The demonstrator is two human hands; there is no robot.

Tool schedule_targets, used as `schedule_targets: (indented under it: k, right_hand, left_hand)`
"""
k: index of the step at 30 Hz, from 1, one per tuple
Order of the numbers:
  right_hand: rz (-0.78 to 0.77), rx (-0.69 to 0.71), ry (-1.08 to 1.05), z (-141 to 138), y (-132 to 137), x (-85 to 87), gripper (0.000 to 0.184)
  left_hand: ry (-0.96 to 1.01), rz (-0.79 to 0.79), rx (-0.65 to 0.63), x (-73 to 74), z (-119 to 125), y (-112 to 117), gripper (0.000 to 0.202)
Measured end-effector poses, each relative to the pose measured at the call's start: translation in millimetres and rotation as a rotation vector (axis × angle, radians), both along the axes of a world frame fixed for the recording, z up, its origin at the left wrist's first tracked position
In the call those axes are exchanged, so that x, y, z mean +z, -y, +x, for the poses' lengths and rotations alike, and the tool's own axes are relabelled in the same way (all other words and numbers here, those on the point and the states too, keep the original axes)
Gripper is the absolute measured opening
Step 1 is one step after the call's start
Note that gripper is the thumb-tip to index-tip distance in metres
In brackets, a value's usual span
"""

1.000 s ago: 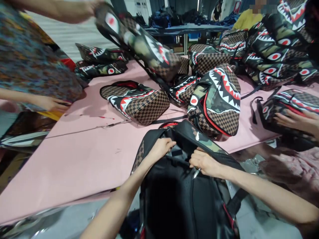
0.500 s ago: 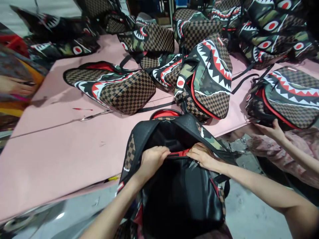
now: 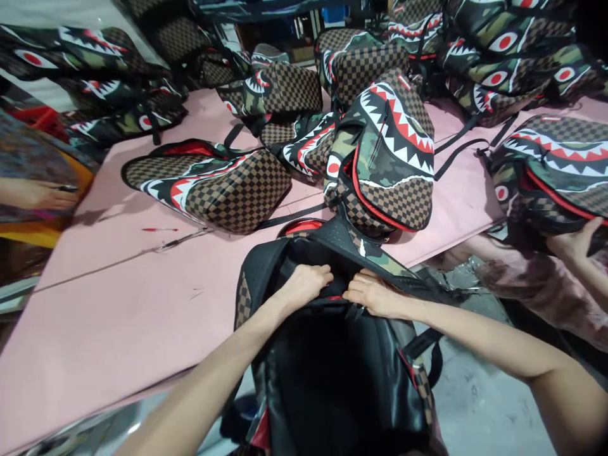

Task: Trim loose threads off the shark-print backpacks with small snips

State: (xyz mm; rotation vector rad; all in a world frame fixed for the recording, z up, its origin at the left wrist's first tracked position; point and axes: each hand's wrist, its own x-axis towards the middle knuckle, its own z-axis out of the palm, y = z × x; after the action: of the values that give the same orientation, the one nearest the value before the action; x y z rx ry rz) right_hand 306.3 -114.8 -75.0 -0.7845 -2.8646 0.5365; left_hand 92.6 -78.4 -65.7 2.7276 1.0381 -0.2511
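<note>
A black-lined backpack (image 3: 327,373) with brown check and camouflage panels lies open in front of me, its mouth toward the table. My left hand (image 3: 311,282) is closed, fingers curled over the opening; whatever is in its fingertips is hidden. Close to its right, my right hand (image 3: 375,294) grips the inner edge of the opening, where a bit of red lining (image 3: 335,297) shows. A small dark pointed tool, perhaps thread snips (image 3: 355,311), sticks out below the right hand's fingers.
Several shark-mouth backpacks (image 3: 389,152) lie across the pink table (image 3: 118,304), with more stacked at the back. A pen-like tool (image 3: 183,240) lies left of centre. At right a co-worker's hand (image 3: 577,244) holds another backpack; another person's hand (image 3: 42,193) shows at left.
My left hand has come off the red lining edge and moved up and right, deeper into the opening. My right hand has shifted slightly left. The co-worker's backpack at right has moved right.
</note>
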Motion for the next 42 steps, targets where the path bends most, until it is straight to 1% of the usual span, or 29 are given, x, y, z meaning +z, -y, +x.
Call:
schedule_targets:
  k: [3,5,6,7,8,10,11,13,14,16,18,20,24,27,29,31,33,35,36,37,38,39,42]
  right_hand:
    - [-0.029,-0.004,-0.119,-7,-14,2.4,0.033]
    - [-0.045,-0.043,-0.237,-14,-26,5.9,0.031]
    - [-0.048,-0.078,-0.261,-19,-32,8.4,0.029]
    - [-0.045,-0.122,-0.238,-24,-38,11.4,0.027]
    - [-0.038,-0.172,-0.169,-30,-42,14.7,0.025]
    - [-0.002,-0.234,0.035,-41,-48,20.8,0.021]
    - [0.033,-0.241,0.120,-45,-50,23.2,0.024]
    - [0.122,-0.223,0.201,-52,-51,25.6,0.033]
    - [0.163,-0.203,0.207,-54,-52,25.7,0.032]
    - [0.211,-0.140,0.208,-58,-53,24.4,0.024]
    - [0.221,-0.055,0.204,-62,-55,22.2,0.014]
    - [0.222,0.014,0.180,-66,-59,20.5,0.008]
    - [0.181,0.062,0.158,-75,-65,19.6,0.014]
    - [0.172,0.083,0.188,-79,-65,19.6,0.017]
    - [0.171,0.077,0.198,-79,-64,19.9,0.018]
    - [0.165,0.043,0.198,-77,-62,21.0,0.018]
    - [0.168,-0.019,0.192,-73,-60,23.0,0.018]
    - [0.169,-0.066,0.191,-69,-60,25.1,0.019]
    - [0.169,-0.077,0.191,-68,-60,25.7,0.019]
    - [0.169,-0.078,0.190,-67,-60,25.8,0.018]
    - [0.167,-0.079,0.193,-66,-60,25.3,0.017]
    - [0.163,-0.083,0.198,-66,-60,24.3,0.015]
    - [0.113,-0.124,0.217,-67,-60,20.1,0.012]
  left_hand:
    - [0.036,-0.027,0.283,-0.7,-10,9,0.019]
    - [0.043,-0.036,0.428,-2.7,-13,13,0.018]
    - [0.038,-0.046,0.491,-3.9,-13,15,0.018]
    - [0.026,-0.059,0.554,-4.9,-13,17,0.017]
    - [0.011,-0.075,0.613,-5.8,-13,18,0.017]
    - [-0.012,-0.108,0.708,-7.0,-12,20,0.017]
    - [-0.014,-0.123,0.737,-7.3,-12,20,0.017]
    - [-0.002,-0.148,0.758,-7.8,-13,21,0.017]
    - [0.005,-0.155,0.762,-7.9,-13,22,0.017]
    - [0.007,-0.159,0.772,-8.0,-15,23,0.017]
    - [0.003,-0.150,0.773,-7.7,-16,24,0.017]
    - [0.009,-0.135,0.745,-7.3,-17,25,0.017]
    - [0.037,-0.106,0.688,-9.2,-20,26,0.017]
    - [0.055,-0.104,0.689,-12.4,-20,25,0.018]
    - [0.085,-0.123,0.711,-11.9,-19,24,0.018]
    - [0.195,-0.149,0.763,-6.3,-19,26,0.017]
    - [0.450,-0.202,0.797,4.1,-23,31,0.018]
    - [0.743,-0.296,0.733,15.7,-31,38,0.035]
    - [0.839,-0.338,0.675,20.1,-36,42,0.046]
    - [0.875,-0.356,0.622,22.6,-42,45,0.054]
    - [0.855,-0.331,0.595,22.8,-48,47,0.057]
    - [0.789,-0.269,0.590,20.5,-53,49,0.053]
    - [0.510,0.015,0.611,4.4,-62,53,0.023]
